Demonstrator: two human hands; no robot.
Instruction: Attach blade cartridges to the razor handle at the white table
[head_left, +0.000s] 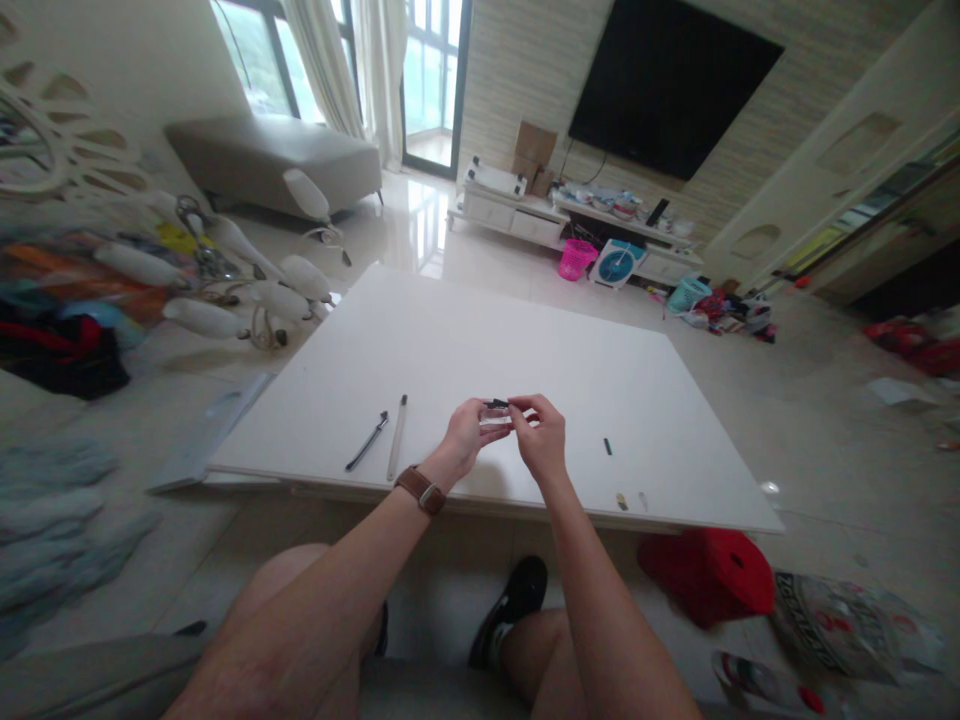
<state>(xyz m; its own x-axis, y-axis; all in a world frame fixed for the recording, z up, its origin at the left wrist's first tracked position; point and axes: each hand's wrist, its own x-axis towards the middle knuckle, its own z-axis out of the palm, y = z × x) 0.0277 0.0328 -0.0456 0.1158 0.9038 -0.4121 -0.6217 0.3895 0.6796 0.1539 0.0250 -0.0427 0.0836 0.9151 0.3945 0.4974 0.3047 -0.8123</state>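
Observation:
Both my hands meet over the near middle of a white table [465, 340]. My left hand [466, 438], with a brown watch on its wrist, is closed round a small clear piece with a black top [496, 410]. My right hand [541, 432] pinches the same small piece from the right side. On the table to the left lie a black pen part [367, 441] and a pale thin tube [397, 437]. To the right lies a small black cap [607, 446], and two tiny bits [631, 500] rest near the front edge.
A red object [709, 575] and plastic wrappers sit on the floor at the right. A chandelier with white shades [247, 280] lies on the floor at the left beside clutter. A grey sofa, a TV stand and a pink basket [575, 259] are far behind.

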